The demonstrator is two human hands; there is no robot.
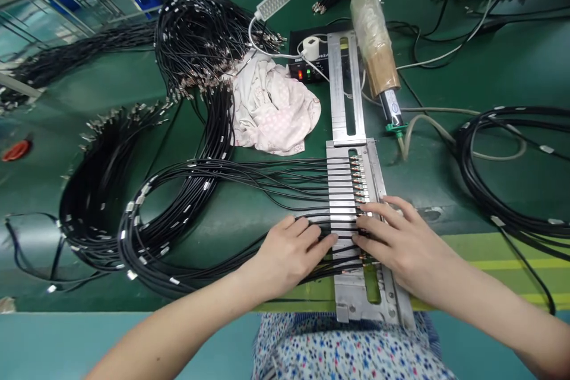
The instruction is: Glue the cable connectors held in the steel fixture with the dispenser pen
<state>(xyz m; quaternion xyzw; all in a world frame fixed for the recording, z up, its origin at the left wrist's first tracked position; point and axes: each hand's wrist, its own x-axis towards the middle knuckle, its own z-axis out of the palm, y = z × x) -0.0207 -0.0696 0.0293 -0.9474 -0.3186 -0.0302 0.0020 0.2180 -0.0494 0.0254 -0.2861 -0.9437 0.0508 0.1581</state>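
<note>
A long metal fixture [341,294] lies in front of me, with a row of black cables [294,177] laid across it side by side. Small metal connectors [357,175] at the cable ends sit along its slot. At the fixture's left edge my left hand [291,252] is closed over several of the lower cables, its fingers curled and one fingertip on the metal. My right hand [403,243] reaches in from the right with fingers stretched and spread, the fingertips resting on the cable ends. Those ends are partly hidden under its fingers.
Coiled black cables [129,231] spread over the left side of the green table, beside a crumpled cloth [276,110]. A taped syringe-like dispenser [378,53] with a hose lies behind the fixture. Another cable coil [472,172] is at right. A small lamp [275,2] stands behind.
</note>
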